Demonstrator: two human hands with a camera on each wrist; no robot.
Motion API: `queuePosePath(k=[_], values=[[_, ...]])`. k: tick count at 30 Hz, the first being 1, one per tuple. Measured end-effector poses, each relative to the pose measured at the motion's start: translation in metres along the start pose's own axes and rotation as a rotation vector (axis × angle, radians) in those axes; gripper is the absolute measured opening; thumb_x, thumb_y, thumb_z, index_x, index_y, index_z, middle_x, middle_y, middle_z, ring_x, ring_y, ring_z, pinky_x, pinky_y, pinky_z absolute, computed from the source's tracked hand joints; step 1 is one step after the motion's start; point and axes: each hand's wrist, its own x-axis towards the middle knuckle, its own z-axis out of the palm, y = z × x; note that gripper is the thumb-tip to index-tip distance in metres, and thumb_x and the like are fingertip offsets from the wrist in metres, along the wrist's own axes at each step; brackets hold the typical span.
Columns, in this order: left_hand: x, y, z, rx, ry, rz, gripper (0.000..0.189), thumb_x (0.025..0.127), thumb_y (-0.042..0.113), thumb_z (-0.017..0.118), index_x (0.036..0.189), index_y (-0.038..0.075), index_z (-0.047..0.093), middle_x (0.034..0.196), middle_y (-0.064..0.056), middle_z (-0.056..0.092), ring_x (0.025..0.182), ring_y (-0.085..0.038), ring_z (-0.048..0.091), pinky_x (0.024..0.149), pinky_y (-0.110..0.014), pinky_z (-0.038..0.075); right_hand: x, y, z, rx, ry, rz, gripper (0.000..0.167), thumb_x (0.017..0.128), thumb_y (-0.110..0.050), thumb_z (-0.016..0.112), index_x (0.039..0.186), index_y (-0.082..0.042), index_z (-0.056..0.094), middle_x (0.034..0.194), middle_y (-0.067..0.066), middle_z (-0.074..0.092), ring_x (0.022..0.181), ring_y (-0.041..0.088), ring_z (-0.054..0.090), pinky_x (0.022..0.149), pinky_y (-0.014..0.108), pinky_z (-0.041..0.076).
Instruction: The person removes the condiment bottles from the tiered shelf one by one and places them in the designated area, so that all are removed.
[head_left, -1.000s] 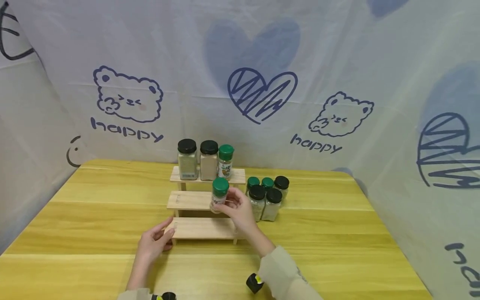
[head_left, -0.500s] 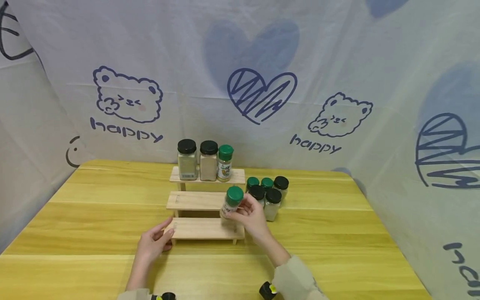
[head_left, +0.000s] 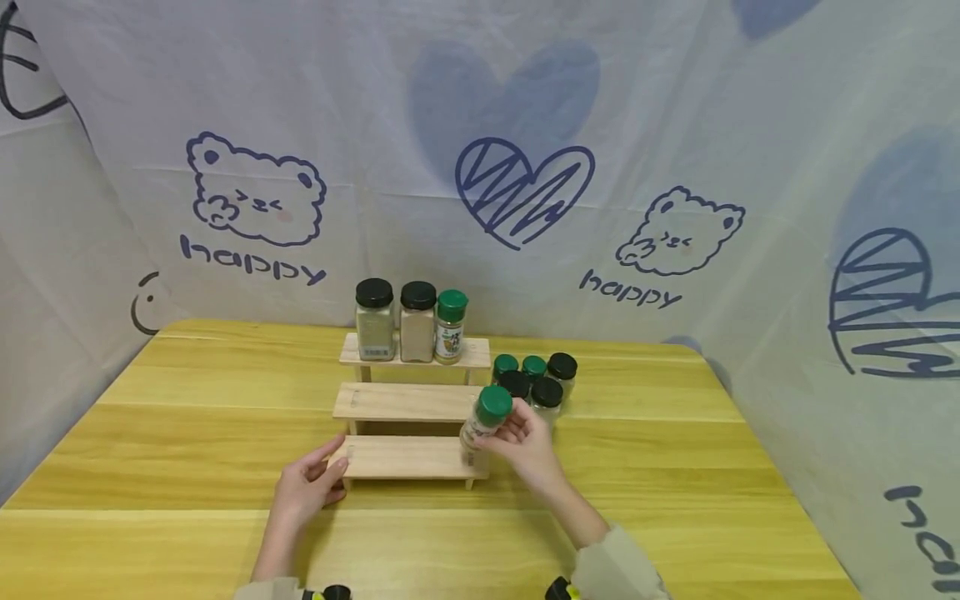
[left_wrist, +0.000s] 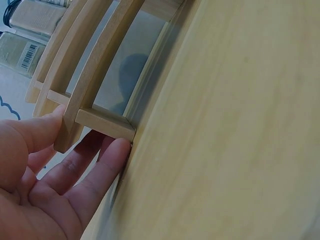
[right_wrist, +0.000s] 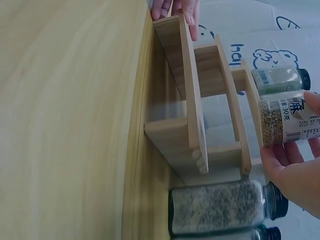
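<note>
A three-tier wooden rack (head_left: 408, 402) stands mid-table. Its top tier carries two black-lidded jars (head_left: 374, 320) and a green-lidded jar (head_left: 450, 327). My right hand (head_left: 517, 433) grips a tilted green-lidded spice jar (head_left: 486, 421) at the rack's right end, between the middle and bottom tiers. The right wrist view shows that jar (right_wrist: 287, 120), filled with small seeds, pinched above the rack (right_wrist: 195, 115). My left hand (head_left: 318, 479) touches the bottom tier's left end. In the left wrist view its fingers (left_wrist: 90, 172) lie straight beside the rack's leg (left_wrist: 105, 125).
Several black- and green-lidded jars (head_left: 536, 383) cluster on the table just right of the rack; one (right_wrist: 220, 207) lies close under my right hand. A printed cloth backdrop (head_left: 525, 183) surrounds the yellow wooden table (head_left: 187, 433).
My right hand has carried the green-lidded jar rightward and slightly down, from in front of the middle tier to the rack's right end. The left hand has stayed put.
</note>
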Motion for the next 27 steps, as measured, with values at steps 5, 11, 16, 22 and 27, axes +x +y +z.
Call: queuePosePath(k=[5, 11, 16, 22, 27], values=[[0.001, 0.000, 0.000, -0.004, 0.003, -0.008, 0.042, 0.090, 0.006, 0.054, 0.130, 0.003, 0.044, 0.124, -0.035, 0.039, 0.084, -0.018, 0.058, 0.068, -0.028, 0.054, -0.006, 0.000, -0.014, -0.033, -0.022, -0.054, 0.040, 0.069, 0.019, 0.062, 0.105, 0.016, 0.045, 0.098, 0.007, 0.059, 0.090, 0.013, 0.057, 0.080, 0.025, 0.050], [0.000, 0.000, 0.000, -0.008, -0.007, -0.014, 0.043, 0.090, 0.008, 0.054, 0.131, 0.003, 0.043, 0.126, -0.035, 0.037, 0.089, -0.020, 0.056, 0.069, -0.029, 0.054, -0.014, 0.000, -0.035, -0.057, -0.030, -0.066, 0.041, 0.070, 0.016, 0.063, 0.107, 0.005, 0.049, 0.099, 0.001, 0.058, 0.091, 0.012, 0.057, 0.080, 0.025, 0.050], [0.000, 0.000, 0.000, -0.012, -0.007, -0.017, 0.043, 0.090, 0.008, 0.054, 0.131, 0.003, 0.043, 0.127, -0.035, 0.036, 0.092, -0.022, 0.056, 0.070, -0.029, 0.054, -0.019, 0.002, -0.051, -0.091, -0.008, -0.052, 0.045, 0.070, 0.018, 0.062, 0.111, 0.012, 0.046, 0.098, 0.002, 0.057, 0.090, 0.012, 0.056, 0.080, 0.025, 0.050], [0.001, -0.002, 0.000, -0.008, -0.004, -0.012, 0.043, 0.090, 0.008, 0.054, 0.131, 0.003, 0.043, 0.127, -0.034, 0.037, 0.096, -0.024, 0.054, 0.070, -0.028, 0.054, -0.022, 0.004, -0.070, -0.133, 0.026, -0.047, 0.046, 0.069, 0.020, 0.061, 0.111, 0.017, 0.043, 0.097, 0.000, 0.057, 0.089, 0.010, 0.056, 0.079, 0.023, 0.050], [0.001, -0.002, -0.001, -0.018, -0.008, -0.020, 0.043, 0.090, 0.009, 0.054, 0.131, 0.004, 0.043, 0.127, -0.034, 0.037, 0.091, -0.020, 0.055, 0.070, -0.028, 0.054, -0.024, 0.005, -0.084, -0.171, 0.048, -0.047, 0.042, 0.068, 0.021, 0.061, 0.107, 0.014, 0.047, 0.095, -0.002, 0.058, 0.088, 0.009, 0.056, 0.078, 0.023, 0.050]])
